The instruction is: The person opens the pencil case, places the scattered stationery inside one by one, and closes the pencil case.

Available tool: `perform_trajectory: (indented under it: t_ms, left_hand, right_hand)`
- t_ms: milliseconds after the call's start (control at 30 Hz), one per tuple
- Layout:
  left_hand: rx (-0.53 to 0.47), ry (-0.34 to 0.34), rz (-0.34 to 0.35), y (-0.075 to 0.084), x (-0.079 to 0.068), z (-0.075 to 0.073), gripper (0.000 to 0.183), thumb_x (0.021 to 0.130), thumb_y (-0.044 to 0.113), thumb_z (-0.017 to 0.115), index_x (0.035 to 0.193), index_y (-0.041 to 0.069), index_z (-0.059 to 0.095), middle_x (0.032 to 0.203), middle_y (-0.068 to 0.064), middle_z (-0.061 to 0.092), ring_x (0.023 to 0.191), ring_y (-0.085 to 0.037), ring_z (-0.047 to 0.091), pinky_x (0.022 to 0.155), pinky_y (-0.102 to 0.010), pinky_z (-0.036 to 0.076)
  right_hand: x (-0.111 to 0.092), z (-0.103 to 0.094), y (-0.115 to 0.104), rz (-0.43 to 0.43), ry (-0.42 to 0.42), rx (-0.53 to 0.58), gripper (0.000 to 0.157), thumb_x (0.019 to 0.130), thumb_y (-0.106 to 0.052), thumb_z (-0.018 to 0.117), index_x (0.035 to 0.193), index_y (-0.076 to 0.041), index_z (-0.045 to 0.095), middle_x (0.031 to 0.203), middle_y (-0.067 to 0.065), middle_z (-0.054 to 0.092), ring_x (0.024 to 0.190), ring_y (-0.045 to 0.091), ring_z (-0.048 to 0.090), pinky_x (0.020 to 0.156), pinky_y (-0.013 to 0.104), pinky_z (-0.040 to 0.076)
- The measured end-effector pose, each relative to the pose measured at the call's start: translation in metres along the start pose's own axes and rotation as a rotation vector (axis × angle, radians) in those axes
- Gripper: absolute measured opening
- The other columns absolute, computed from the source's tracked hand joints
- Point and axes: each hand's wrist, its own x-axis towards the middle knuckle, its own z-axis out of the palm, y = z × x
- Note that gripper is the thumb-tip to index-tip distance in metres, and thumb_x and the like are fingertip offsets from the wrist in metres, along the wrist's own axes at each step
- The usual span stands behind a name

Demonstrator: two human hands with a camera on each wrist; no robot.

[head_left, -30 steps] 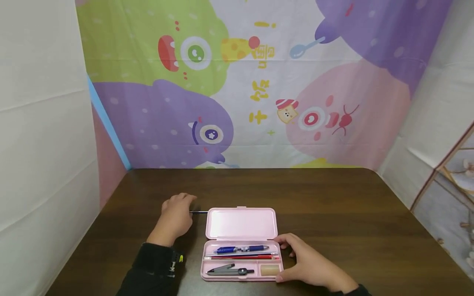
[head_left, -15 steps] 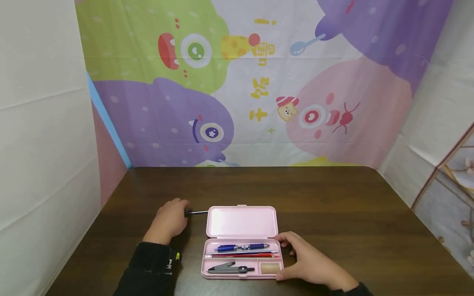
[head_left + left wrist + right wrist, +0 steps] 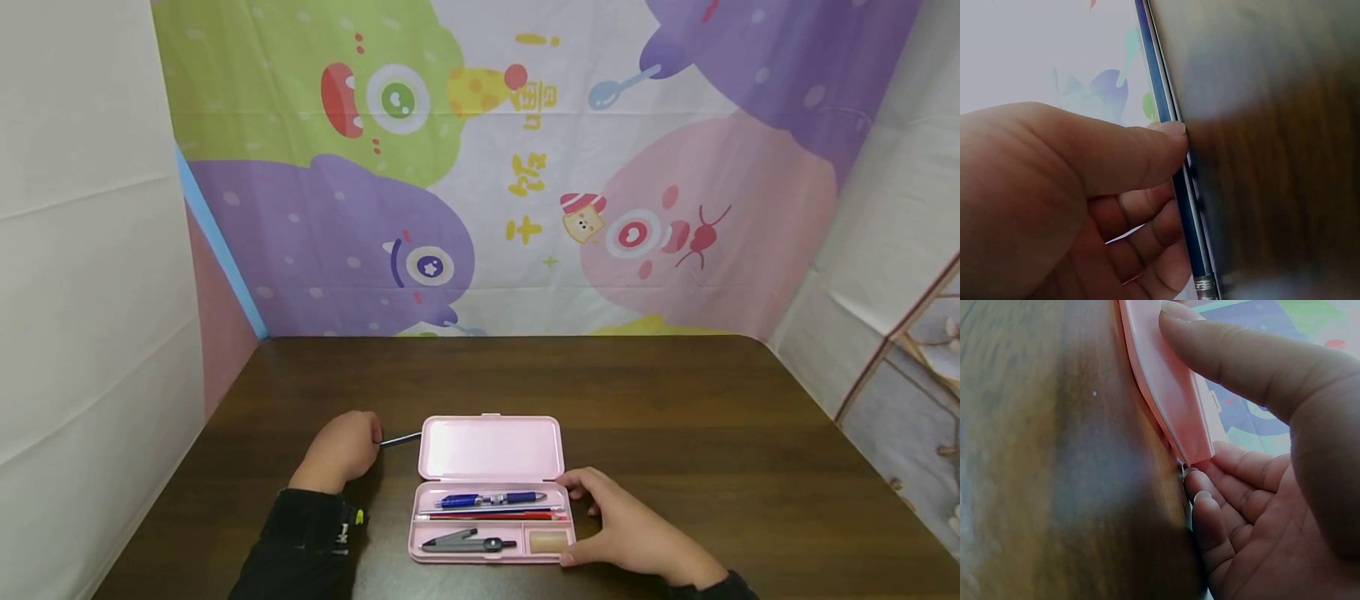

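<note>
My left hand (image 3: 341,450) pinches a dark blue striped pencil (image 3: 1163,81) between thumb and fingers; a metal ferrule shows at its lower end in the left wrist view. In the head view, the pencil's far end reaches the left edge of the raised lid (image 3: 491,450) of a pink pencil case. Thumb and fingers of my right hand (image 3: 626,529) hold the case base (image 3: 450,560) by its right end. Inside lie a blue pen (image 3: 491,500), a red pencil (image 3: 517,517) beside another slim pencil, a grey compass (image 3: 468,546) and a beige eraser (image 3: 548,542).
The case stands near the front of a dark wooden table (image 3: 675,417). A cartoon-printed cloth (image 3: 510,292) hangs behind the table's back edge, with white cloth (image 3: 90,292) along the left side.
My left hand has shifted left and toward me, its fingers closing on the pencil. The pencil now slants, its left end nearer me. The right hand keeps its hold on the case.
</note>
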Motion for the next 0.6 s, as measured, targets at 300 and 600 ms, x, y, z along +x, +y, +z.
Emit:
perform_trajectory:
  t_ms: [300, 600]
  left_hand:
    - [0.011, -0.038, 0.004, 0.0015, 0.0018, -0.0003, 0.006, 0.080, 0.004, 0.063, 0.084, 0.008, 0.060, 0.080, -0.005, 0.060, 0.073, -0.022, 0.056, 0.071, -0.041, 0.049]
    - [-0.022, -0.032, 0.001, 0.0051, 0.0026, -0.0069, 0.006, 0.080, 0.005, 0.063, 0.086, 0.005, 0.060, 0.082, -0.007, 0.059, 0.076, -0.023, 0.056, 0.074, -0.041, 0.049]
  right_hand:
    - [0.0003, 0.0000, -0.0008, -0.005, 0.006, -0.005, 0.079, 0.065, -0.048, 0.086, 0.128, -0.018, 0.051, 0.118, 0.000, 0.051, 0.110, 0.021, 0.047, 0.089, 0.034, 0.045]
    - [0.0013, -0.0018, -0.0023, 0.005, -0.006, 0.005, 0.079, 0.066, -0.048, 0.086, 0.129, -0.018, 0.050, 0.120, -0.001, 0.051, 0.111, 0.020, 0.047, 0.090, 0.034, 0.045]
